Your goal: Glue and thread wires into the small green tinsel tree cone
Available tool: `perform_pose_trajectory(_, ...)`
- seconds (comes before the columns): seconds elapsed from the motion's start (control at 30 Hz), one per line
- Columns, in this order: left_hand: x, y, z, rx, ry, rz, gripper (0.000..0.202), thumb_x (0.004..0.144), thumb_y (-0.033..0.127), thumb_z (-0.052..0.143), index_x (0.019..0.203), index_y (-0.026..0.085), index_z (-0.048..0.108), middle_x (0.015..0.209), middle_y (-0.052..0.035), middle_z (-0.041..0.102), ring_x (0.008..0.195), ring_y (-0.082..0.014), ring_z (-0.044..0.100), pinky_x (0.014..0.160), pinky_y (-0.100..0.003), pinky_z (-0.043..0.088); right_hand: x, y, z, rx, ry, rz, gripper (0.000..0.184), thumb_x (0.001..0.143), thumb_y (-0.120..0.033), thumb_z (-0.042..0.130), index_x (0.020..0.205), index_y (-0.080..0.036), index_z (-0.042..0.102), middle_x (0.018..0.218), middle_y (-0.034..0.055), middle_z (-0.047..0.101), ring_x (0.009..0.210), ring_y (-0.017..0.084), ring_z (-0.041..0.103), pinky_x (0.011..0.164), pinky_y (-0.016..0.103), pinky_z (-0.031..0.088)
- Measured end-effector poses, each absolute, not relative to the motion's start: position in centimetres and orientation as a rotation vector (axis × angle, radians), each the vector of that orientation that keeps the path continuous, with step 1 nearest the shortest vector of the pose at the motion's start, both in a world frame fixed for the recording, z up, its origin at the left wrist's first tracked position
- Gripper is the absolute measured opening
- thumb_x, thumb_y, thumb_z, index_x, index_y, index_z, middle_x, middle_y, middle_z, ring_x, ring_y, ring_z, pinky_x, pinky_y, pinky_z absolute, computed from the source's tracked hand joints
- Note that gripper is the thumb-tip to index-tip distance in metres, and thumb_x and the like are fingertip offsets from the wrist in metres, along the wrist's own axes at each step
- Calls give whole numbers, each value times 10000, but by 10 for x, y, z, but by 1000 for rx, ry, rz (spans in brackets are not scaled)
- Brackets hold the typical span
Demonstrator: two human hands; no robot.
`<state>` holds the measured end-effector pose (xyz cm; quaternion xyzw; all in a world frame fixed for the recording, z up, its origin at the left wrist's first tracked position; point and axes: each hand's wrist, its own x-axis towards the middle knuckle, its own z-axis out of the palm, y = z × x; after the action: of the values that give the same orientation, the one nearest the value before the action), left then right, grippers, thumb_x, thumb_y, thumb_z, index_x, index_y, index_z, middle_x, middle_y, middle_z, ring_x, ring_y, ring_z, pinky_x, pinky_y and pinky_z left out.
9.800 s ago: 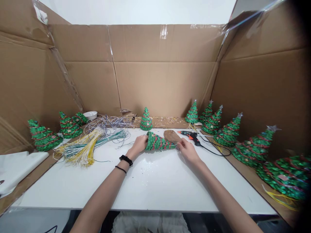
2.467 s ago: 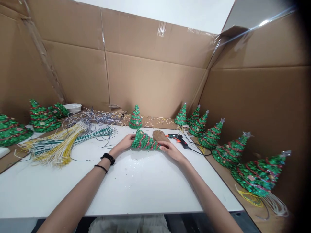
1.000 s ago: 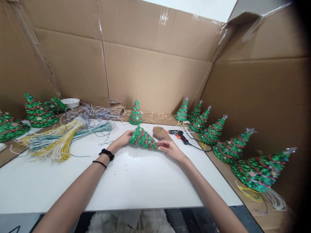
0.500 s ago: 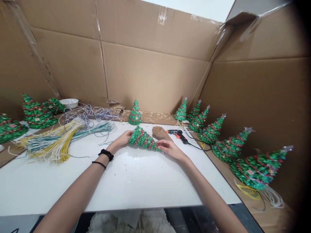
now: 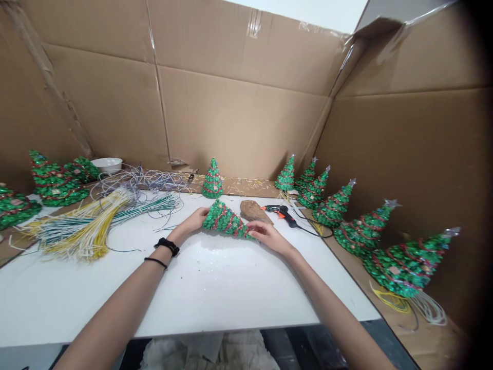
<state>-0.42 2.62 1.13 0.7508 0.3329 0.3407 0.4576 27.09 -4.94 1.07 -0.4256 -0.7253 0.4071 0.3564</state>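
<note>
- Left hand (image 5: 198,220), left of centre: grip clamped on the wide end of the toy tree (image 5: 227,221); some fingers are hidden behind it.
- Right hand (image 5: 269,238), just right of centre: grip closed on the narrow tip of the same tree, thumb and fingers together around it.
- The toy tree lies on its side in the middle of the frame, base toward upper left, tip toward lower right. Green with red trim. Cannot tell whether it touches the worktop (image 5: 219,303).
- Brown pad (image 5: 254,210) just above the right hand; glue gun (image 5: 287,216) to its right, nozzle at the pad's edge, cord running right.
- One standing tree (image 5: 212,181) at the back, above the held one.
- Row of trees (image 5: 362,228) along the right side of the frame; several bear star tops.
- Loose wires (image 5: 389,302) below the nearest of these, lower right.
- At left: wire bundle (image 5: 92,231) in yellow, white and green, with tangled thin wires (image 5: 154,181) behind it.
- White bowl (image 5: 108,165), upper left, beside more trees (image 5: 56,182).
- Cardboard walls (image 5: 246,113) enclose the back and sides.
- Two black bands (image 5: 168,246) on the left wrist.
</note>
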Motion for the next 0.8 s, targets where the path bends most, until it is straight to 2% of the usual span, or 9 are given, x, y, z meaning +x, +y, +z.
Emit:
perform_pose_trajectory(0.2,-5,30,7,1834,799,832,205,679,237,553,768,110,688,769,-43,702,760,-195,601,734,-288,482,269,-49,8,-1104,-1855,1034,326,792,-436,601,1008,-192,619,908,42,672,789,164,604,693,277,467)
perform_pose_trajectory(0.33,-6,31,7,1825,811,811,187,673,243,555,717,114,683,690,-28,684,667,-165,576,697,-275,481,268,-50,14,-1084,-1879,992,356,804,-486,570,977,-184,644,868,38,674,765,160,591,687,275,459)
perform_pose_trajectory(0.43,-6,33,7,1839,812,828,171,657,239,561,682,117,678,682,-23,679,661,-158,567,691,-263,474,275,-49,23,-1156,-1684,769,486,876,-554,391,806,-160,666,747,45,648,671,149,550,649,276,434)
perform_pose_trajectory(0.53,-6,36,3,1805,812,819,157,640,240,576,672,122,674,669,-18,675,681,-167,572,674,-255,469,290,-46,32,-1205,-1272,371,565,901,-563,281,641,-170,592,670,48,601,656,155,530,670,284,420)
perform_pose_trajectory(0.67,-6,38,0,1705,814,804,159,609,241,599,684,123,673,659,-14,674,653,-163,571,625,-245,461,304,-40,32,-1278,-1176,101,379,878,-484,362,759,-184,560,755,47,601,693,166,522,673,280,413)
perform_pose_trajectory(0.8,-5,32,7,1696,833,811,172,599,245,604,692,123,681,667,-20,680,660,-168,573,656,-258,466,298,-42,24,-1561,-1686,135,194,773,-342,538,890,-190,564,730,34,602,711,185,527,674,280,391)
